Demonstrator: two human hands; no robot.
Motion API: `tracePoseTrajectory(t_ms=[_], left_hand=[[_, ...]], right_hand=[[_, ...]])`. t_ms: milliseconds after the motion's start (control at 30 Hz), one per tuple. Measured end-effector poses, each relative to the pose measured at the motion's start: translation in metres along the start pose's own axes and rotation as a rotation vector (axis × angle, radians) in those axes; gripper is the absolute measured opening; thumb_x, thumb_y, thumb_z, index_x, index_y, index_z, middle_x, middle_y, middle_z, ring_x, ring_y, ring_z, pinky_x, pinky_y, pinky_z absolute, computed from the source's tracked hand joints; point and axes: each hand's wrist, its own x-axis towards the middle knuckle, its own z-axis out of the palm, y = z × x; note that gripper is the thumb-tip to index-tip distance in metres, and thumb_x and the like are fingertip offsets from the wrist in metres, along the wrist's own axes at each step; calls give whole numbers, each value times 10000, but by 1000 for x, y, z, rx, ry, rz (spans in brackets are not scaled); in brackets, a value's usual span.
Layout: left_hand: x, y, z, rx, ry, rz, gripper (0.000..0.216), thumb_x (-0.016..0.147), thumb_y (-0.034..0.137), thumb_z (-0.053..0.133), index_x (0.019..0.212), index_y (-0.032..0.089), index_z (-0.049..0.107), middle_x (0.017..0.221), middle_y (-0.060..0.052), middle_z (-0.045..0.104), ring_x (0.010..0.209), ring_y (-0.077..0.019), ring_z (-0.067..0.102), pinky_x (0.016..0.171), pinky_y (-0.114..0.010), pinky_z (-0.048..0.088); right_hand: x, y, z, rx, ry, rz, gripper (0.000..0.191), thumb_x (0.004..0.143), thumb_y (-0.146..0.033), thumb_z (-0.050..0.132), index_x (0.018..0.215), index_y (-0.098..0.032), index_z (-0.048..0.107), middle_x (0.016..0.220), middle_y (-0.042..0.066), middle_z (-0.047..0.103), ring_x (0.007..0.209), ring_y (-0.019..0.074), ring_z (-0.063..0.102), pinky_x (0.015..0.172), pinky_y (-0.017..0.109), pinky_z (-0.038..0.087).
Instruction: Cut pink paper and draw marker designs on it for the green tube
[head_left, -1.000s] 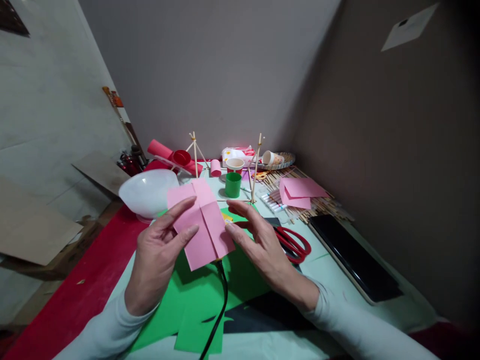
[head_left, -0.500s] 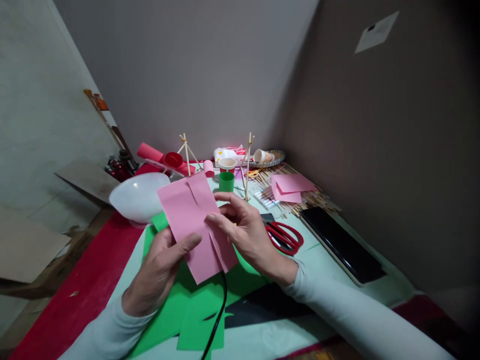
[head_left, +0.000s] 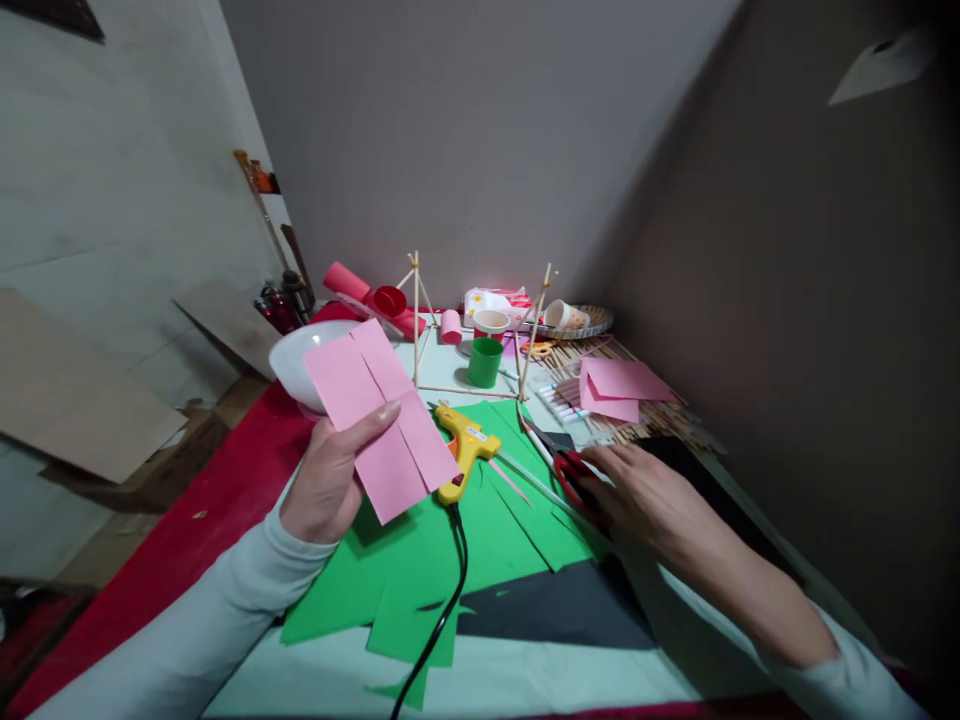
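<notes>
- I see soft, dim indoor light; the left wall [head_left: 112, 200] reads brightest, the right wall [head_left: 787, 300] sinks to murky brown.
- Far right edge darkens almost to black.
- Wide lens bends the walls, stretches the edges.
- The right hand [head_left: 645, 490] is slightly smeared; the tabletop [head_left: 525, 680] centre is sharp.
- The pink paper [head_left: 375, 420] casts a faint shadow on the green sheets [head_left: 420, 560].

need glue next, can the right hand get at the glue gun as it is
Probably yes: the right hand lies at the scissors, and only flat green paper lies between it and the glue gun.
</notes>
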Motion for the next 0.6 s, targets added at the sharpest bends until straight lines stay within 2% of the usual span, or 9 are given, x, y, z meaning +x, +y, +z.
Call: tracePoseTrajectory(t_ms=[67,133,267,333,400,433,500,600], left_hand=[[-1,0,2,-28,15,4,343,671,125,886,1002,139,799,969,-63,813,829,-204,761,783,-288,655],[-2,0,3,-49,18,10,319,692,99,861,1002,139,798,942,-54,810,804,-192,756,778,-284,657],[0,3,4,-72,31,1,312,738,59,805,1040,130,781,930,-51,805,798,-179,753,789,-278,656],[2,7,5,-83,52,-14,281,772,41,764,1042,118,773,910,-52,801,770,-167,749,785,-269,656],[4,11,5,-101,74,-26,236,810,24,716,1025,107,767,858,-46,793,714,-151,736,763,-259,656],[5,14,6,-113,86,-29,215,826,16,694,1009,102,766,828,-43,787,685,-144,729,747,-253,657],[6,18,6,-142,111,-31,179,847,5,663,965,97,762,789,-41,780,650,-142,721,702,-243,656],[9,23,5,-180,145,-30,162,859,-6,644,911,102,752,784,-45,782,647,-151,727,662,-246,655]], right_hand=[[-10,7,11,7,-50,41,301,1021,-273,426,1111,-136,678,954,173,754,816,297,724,714,392,547],[-14,7,16,47,-43,67,329,1025,-292,403,1161,-136,659,977,178,750,860,299,728,726,385,555],[-15,3,5,160,99,143,301,956,-308,484,1163,-143,627,998,177,727,763,267,694,669,368,537],[-16,-1,-8,331,197,209,387,934,-352,549,1270,-162,576,1018,152,716,744,244,677,666,360,540],[-17,-10,-24,647,205,259,513,933,-435,612,1383,-211,505,1030,112,704,791,223,679,705,339,564],[-16,-17,-32,819,171,283,569,911,-485,658,1396,-235,496,986,84,694,768,208,670,675,315,565],[-11,-34,-46,1103,5,325,678,818,-560,774,1379,-272,525,926,42,659,687,171,629,568,260,529],[5,-58,-57,1337,-274,273,794,679,-675,846,1316,-275,592,874,27,624,668,170,606,527,251,506]])
